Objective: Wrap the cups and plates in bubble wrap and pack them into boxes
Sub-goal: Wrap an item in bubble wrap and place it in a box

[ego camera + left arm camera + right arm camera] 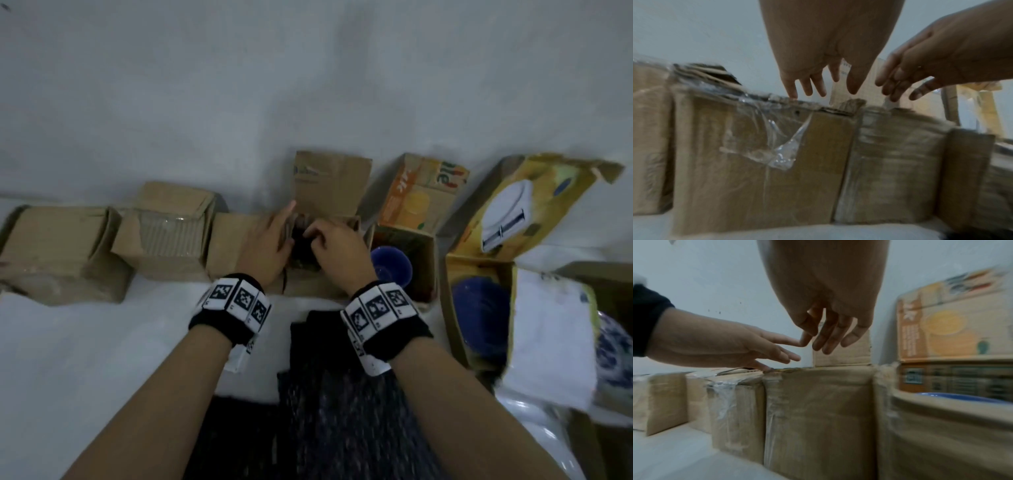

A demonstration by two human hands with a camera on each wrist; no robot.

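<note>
Both hands hover over the open box: left hand flat, steadying its edge; right hand loosely curled, holding nothing I can see.

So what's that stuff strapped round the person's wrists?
Each bare forearm wears a black fabric wristband carrying white square tiles printed with black pixel-like markers: one on the left wrist, one on the right wrist. The left hand and right hand are ungloved, no sleeves.

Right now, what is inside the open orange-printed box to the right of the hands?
The orange-printed box holds a blue cup, upright, with its open mouth showing. Whatever lies beneath or beside the cup is hidden by the box's walls.
</note>
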